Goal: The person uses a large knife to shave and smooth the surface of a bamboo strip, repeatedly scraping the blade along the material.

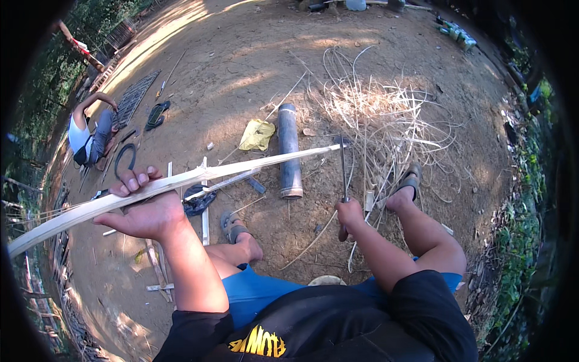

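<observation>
My left hand (pixel 158 212) is palm up under a long pale strip of split wood or bamboo (pixel 241 165), its fingers curled over it and its thumb stretched along the underside. The strip slants from the left edge to the middle, passing above a dark tube (pixel 289 136) on the ground. My right hand (pixel 350 215) is closed around the handle of a long knife (pixel 344 172), held upright in the picture. Its dark blade tip is at the strip's far end; whether it cuts in, I cannot tell.
A tangle of thin shavings (pixel 380 105) spreads beyond the knife. Crumpled yellow wrapping (pixel 257 134), a black plastic bag (pixel 199 202) and pale slats (pixel 205 223) lie on the dirt. Another person (pixel 90 136) crouches at far left near a dark lattice panel (pixel 136 99).
</observation>
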A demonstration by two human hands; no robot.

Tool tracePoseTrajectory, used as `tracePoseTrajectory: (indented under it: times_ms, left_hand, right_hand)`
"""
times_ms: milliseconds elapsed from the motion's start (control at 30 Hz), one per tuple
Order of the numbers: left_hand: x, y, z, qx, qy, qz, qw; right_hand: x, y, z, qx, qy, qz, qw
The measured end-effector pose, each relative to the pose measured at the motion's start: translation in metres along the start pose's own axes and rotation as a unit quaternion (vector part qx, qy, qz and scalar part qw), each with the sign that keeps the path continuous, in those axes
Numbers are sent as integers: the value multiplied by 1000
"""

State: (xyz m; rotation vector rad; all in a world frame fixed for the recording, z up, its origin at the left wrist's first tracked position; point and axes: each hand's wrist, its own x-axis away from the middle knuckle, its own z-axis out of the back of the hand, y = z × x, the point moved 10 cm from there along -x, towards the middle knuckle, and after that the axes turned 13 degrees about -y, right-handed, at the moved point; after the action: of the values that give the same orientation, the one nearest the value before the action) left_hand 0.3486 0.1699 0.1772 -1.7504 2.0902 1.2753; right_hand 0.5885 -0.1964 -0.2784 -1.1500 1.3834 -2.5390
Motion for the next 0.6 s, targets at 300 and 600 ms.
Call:
tracePoseTrajectory:
  times_ms: [300, 600]
  left_hand:
    - [7, -7, -62, 93, -284, 72, 952]
    - [28, 0, -75, 73, -227, 13, 971]
  right_hand:
    - [200, -218, -35, 107, -144, 249, 952]
    - [215, -208, -49, 114, -158, 287, 938]
